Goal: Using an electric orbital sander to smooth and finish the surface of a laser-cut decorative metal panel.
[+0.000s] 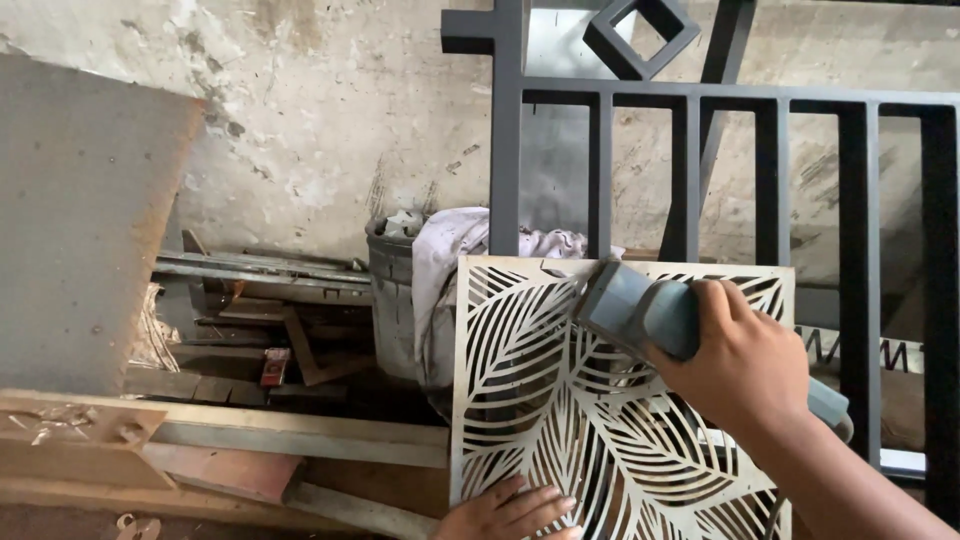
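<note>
A pale metal panel (520, 400) cut through with a leaf pattern stands upright at the lower centre. My left hand (505, 512) lies flat on its bottom edge, fingers spread. My right hand (740, 365) grips a grey-blue power tool (635, 310), whose head presses against the panel's upper right part. The tool's working face is hidden against the panel.
A dark metal grille (690, 160) with vertical bars leans on the stained wall behind. A grey bucket (392, 290) draped with white cloth (450, 250) stands left of the panel. Metal bars and scrap (260, 275) lie at the left, beside a large grey sheet (80, 220).
</note>
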